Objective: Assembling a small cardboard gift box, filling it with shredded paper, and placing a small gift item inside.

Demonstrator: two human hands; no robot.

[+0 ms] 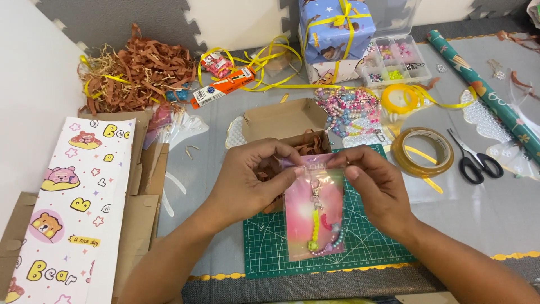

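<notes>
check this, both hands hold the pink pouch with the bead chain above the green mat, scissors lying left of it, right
Not quite. In the head view the scissors lie right of the pink pouch, beside the tape roll. The left hand and right hand do hold it above the green mat.

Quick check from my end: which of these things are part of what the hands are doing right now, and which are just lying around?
In hand:
- left hand and right hand, both pinching the top edge of the pink pouch
- beaded keychain inside it
- open cardboard box just behind
- green cutting mat underneath

Lying about:
- scissors
- tape roll
- wrapped gift
- bead organiser
- shredded paper
</notes>
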